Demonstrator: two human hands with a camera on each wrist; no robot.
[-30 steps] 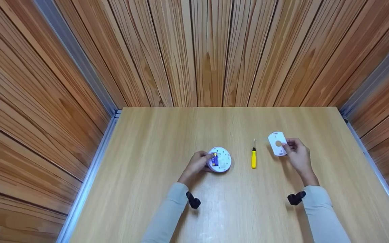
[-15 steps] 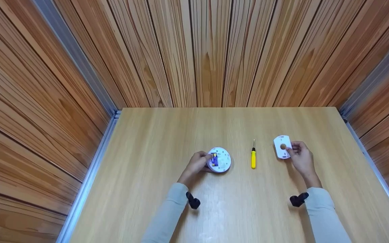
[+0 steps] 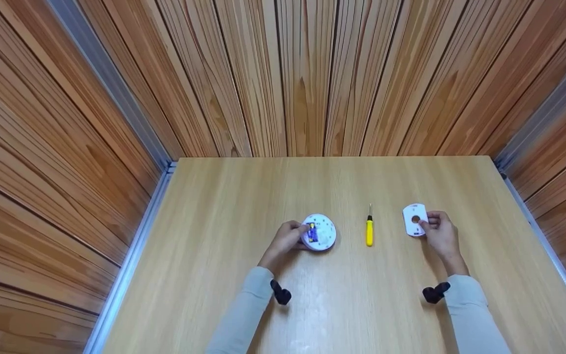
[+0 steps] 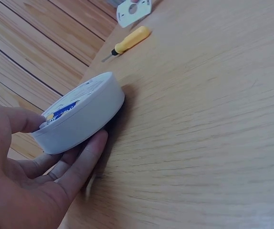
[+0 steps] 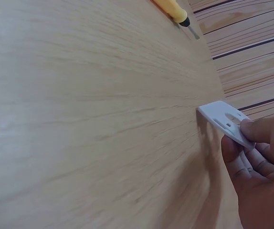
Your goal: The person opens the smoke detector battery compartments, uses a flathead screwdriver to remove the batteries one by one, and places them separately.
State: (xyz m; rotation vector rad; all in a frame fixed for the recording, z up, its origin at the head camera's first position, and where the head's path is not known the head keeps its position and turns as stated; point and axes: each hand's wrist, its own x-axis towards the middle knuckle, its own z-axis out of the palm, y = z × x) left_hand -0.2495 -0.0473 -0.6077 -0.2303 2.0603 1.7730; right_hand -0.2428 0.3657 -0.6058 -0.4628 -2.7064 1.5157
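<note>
L fingers (image 4: 85, 160) grip white disc (image 3: 324, 233) (batts (image 3: 313, 233) showing); R fingers (image 5: 233, 156) pinch white plate (image 3: 414, 210).

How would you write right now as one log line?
left hand: holds round white device | right hand: pinches white plate with hole | yellow screwdriver: on table between hands | plate, device: apart

A round white case (image 3: 325, 233), blue batteries (image 3: 313, 233) bared in its face, and, well to its right, a white plate (image 3: 414, 210) with a round hole are both held tilted.
</note>
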